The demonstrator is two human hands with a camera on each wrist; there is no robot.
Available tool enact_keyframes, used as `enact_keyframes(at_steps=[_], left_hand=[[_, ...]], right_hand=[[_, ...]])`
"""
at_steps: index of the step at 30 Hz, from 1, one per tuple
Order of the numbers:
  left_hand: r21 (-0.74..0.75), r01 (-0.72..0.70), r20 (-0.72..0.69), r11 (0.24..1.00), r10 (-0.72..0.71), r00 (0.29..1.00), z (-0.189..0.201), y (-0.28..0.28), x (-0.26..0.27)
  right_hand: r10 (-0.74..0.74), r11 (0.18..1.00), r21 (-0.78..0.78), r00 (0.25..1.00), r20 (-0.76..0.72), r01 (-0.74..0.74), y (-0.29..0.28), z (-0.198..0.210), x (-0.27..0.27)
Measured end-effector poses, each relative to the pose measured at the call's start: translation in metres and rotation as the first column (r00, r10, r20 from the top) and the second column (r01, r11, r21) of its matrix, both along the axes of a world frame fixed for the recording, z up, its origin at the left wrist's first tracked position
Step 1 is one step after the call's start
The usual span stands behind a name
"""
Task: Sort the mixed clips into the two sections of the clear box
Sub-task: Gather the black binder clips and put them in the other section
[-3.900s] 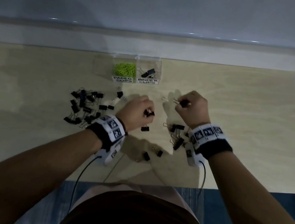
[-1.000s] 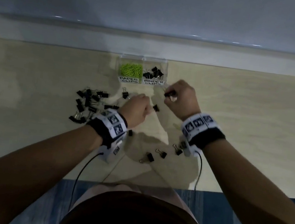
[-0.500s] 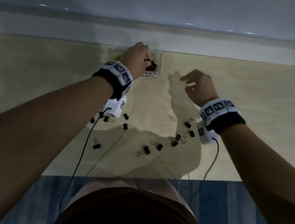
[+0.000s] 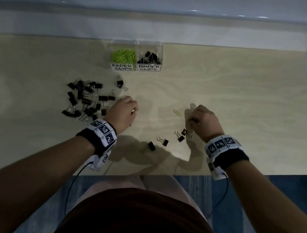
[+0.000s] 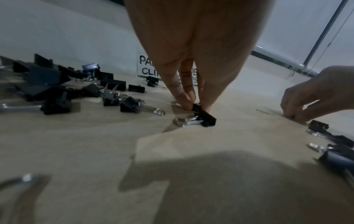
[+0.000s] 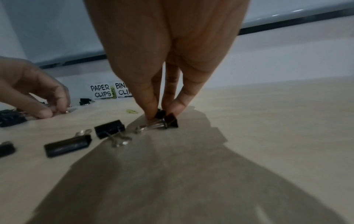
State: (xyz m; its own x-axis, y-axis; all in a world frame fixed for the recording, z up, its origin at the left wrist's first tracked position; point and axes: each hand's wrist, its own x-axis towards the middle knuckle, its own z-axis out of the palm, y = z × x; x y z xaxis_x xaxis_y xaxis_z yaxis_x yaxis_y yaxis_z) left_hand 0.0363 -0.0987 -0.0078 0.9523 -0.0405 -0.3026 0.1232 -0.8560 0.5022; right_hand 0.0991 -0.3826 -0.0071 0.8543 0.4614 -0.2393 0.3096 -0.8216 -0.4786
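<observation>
The clear box [image 4: 137,44] stands at the table's far edge. Its left section, labelled PAPER CLIPS, holds green paper clips [image 4: 123,55]; its right section, labelled BINDER CLIPS, holds black binder clips [image 4: 149,57]. My left hand [image 4: 123,112] is down on the table, thumb and fingers pinching a black binder clip [image 5: 203,116]. My right hand [image 4: 203,121] likewise pinches a black binder clip [image 6: 168,119] on the table. A single green paper clip [image 4: 177,112] lies between the hands. A pile of black binder clips [image 4: 86,100] sits left of my left hand.
Several loose binder clips [image 4: 165,141] lie near the front edge between my wrists, and one more binder clip [image 4: 121,84] sits in front of the box. The table's right half is bare wood [image 4: 248,110]. A wall runs behind the box.
Half a second ago my left hand was at the box's binder section and my right hand hovered empty. Both have come back down to the table and each has pinched a binder clip.
</observation>
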Motion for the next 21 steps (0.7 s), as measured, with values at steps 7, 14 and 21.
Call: enact_keyframes(at_steps=[7, 14, 21], left_hand=[[-0.138, -0.025, 0.084, 0.99, 0.037, 0.996, 0.012, 0.011, -0.008], [-0.095, 0.121, 0.063, 0.988, -0.116, 0.991, -0.006, 0.019, -0.045], [0.032, 0.198, 0.077, 0.98, -0.2, 0.977, 0.0, 0.013, -0.045]], right_hand=[[-0.038, 0.997, 0.073, 0.999, 0.023, 0.036, -0.022, 0.014, 0.006], [0.067, 0.992, 0.104, 0.998, -0.009, -0.066, -0.033, -0.002, -0.027], [0.108, 0.994, 0.013, 0.993, 0.045, -0.109, -0.028, -0.002, -0.031]])
